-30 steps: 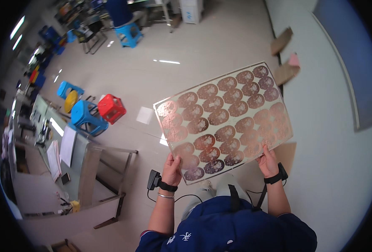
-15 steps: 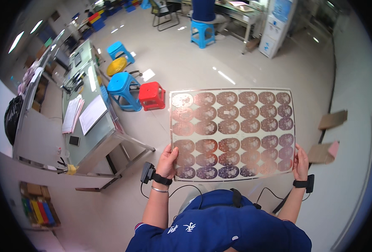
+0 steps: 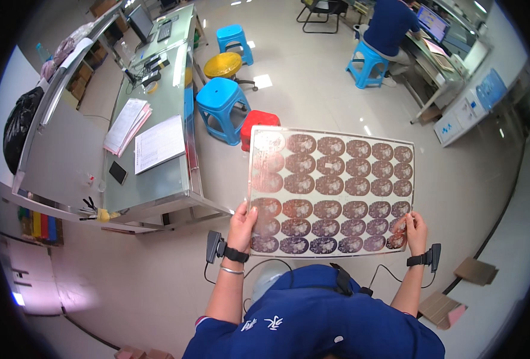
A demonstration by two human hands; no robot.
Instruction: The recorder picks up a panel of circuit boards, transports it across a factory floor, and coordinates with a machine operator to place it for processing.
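Held out before me is a large, thin rectangular sheet (image 3: 332, 195) in a pale cream colour, covered with rows of dark oval printed patterns. It looks metallic, with a reddish glare on its left side and lower right corner. My left hand (image 3: 241, 226) grips its lower left edge, thumb on the face. On the opposite side, my right hand (image 3: 417, 231) pinches the lower right edge. The fingers behind the sheet are hidden. Both wrists carry black straps with small devices and cables.
To the left stands a glass-topped desk (image 3: 118, 189) with papers (image 3: 159, 145) and a phone (image 3: 118, 172). Blue stools (image 3: 220, 99) and a red stool (image 3: 259, 122) stand beside it. A person (image 3: 390, 27) sits at the far right near a water dispenser (image 3: 471, 110). Cardboard pieces (image 3: 475, 271) lie at the right wall.
My view has turned to the left, so the desk and stools appear further right. The sheet stays in both hands, and the glare across it has shrunk.
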